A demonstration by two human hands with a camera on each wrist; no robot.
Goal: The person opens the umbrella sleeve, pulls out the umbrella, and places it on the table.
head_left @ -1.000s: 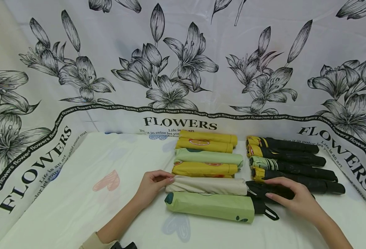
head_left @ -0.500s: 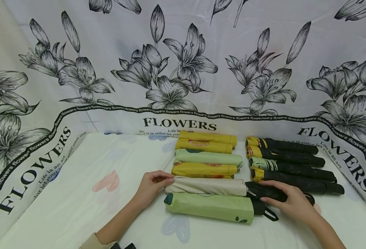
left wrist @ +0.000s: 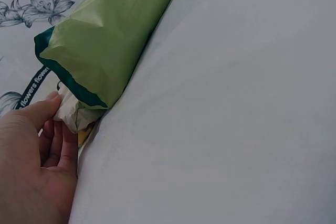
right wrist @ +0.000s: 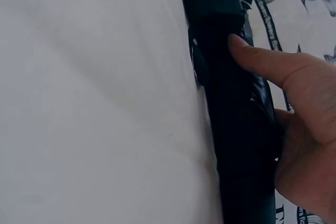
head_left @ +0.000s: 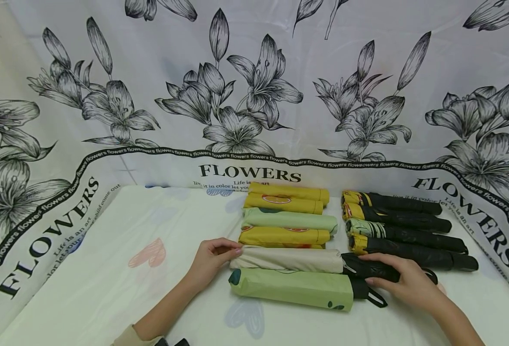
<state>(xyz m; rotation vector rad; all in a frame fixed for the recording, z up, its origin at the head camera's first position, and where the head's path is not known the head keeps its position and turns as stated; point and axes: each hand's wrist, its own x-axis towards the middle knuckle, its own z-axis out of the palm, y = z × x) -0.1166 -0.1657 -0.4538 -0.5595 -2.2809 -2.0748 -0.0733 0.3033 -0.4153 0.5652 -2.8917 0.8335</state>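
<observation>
In the head view a cream fabric sleeve (head_left: pixel 286 259) lies across the bed-like surface, with a black folded umbrella (head_left: pixel 386 269) sticking out of its right end. My left hand (head_left: pixel 211 262) pinches the sleeve's left tip between thumb and fingers, as the left wrist view also shows. Thumb and fingers of my right hand (head_left: pixel 410 283) grip the black umbrella from either side. Just in front lies a light green sleeved umbrella (head_left: pixel 293 289), its black handle and strap loop (head_left: pixel 377 297) at the right. The part of the umbrella inside the cream sleeve is hidden.
Behind the cream sleeve lie several yellow and green sleeves (head_left: pixel 284 235) in a stack of rows. To their right are several black folded umbrellas (head_left: pixel 418 252) with yellow or green ends. A white flower-printed cloth (head_left: pixel 185 134) rises at the back and sides.
My right hand has shifted slightly left along the black umbrella over the first half second, then stays nearly still. My left hand keeps its pinch on the sleeve.
</observation>
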